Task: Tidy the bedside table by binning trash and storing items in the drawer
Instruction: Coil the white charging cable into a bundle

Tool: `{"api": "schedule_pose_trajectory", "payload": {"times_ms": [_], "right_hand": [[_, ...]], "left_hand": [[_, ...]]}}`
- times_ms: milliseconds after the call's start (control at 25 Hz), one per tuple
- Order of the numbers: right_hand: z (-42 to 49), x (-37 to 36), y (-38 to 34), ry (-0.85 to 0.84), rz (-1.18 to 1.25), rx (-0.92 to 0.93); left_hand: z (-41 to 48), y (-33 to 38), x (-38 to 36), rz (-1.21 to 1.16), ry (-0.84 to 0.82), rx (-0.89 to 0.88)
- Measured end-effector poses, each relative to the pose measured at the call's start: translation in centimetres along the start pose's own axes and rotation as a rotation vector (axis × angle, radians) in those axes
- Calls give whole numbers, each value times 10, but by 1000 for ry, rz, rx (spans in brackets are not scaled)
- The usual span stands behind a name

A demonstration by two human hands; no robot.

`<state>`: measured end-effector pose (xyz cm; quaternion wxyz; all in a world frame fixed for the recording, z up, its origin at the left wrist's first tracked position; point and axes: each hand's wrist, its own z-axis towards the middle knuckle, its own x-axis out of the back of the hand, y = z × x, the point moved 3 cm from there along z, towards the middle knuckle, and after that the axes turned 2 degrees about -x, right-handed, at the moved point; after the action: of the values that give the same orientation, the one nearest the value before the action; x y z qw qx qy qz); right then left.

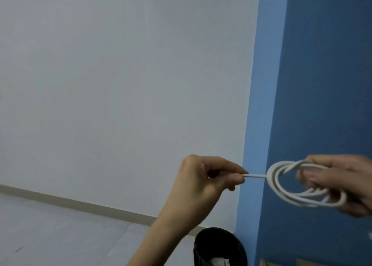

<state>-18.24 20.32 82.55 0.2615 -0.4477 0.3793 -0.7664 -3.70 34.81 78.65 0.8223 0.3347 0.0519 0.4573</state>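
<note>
White cable (256, 175), one coil, two hands (203, 177) (338, 177) gripping

The single head-worn camera faces the white wall (120, 84), seemingly tilted; floor (60, 235) at eight o'clock, black bin (217, 243) near at six.

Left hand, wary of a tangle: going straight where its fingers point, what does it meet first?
The left hand would likely meet the coiled white cable the right hand grips; depth unclear.
</note>
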Motion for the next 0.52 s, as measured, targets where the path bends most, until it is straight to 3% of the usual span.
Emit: {"api": "schedule_pose_trajectory", "payload": {"times_ms": [80, 160, 240, 360, 440, 520], "right_hand": [[-2, -2, 0, -45, 10, -21], [-3, -2, 2, -17, -35, -1], [-1, -3, 4, 60, -108, 74], [1, -5, 3, 104, -278, 203], [4, -5, 1, 109, -420, 289], [4, -5, -2, 118, -529, 345]], "left_hand": [[-6, -1, 1, 53, 93, -11], [-11, -1, -2, 100, 63, 1], [-10, 0, -5, 31, -152, 69], [-7, 11, -20, -333, -403, 137], [-2, 23, -37, -408, -397, 171], [2, 27, -49, -313, -280, 153]]}}
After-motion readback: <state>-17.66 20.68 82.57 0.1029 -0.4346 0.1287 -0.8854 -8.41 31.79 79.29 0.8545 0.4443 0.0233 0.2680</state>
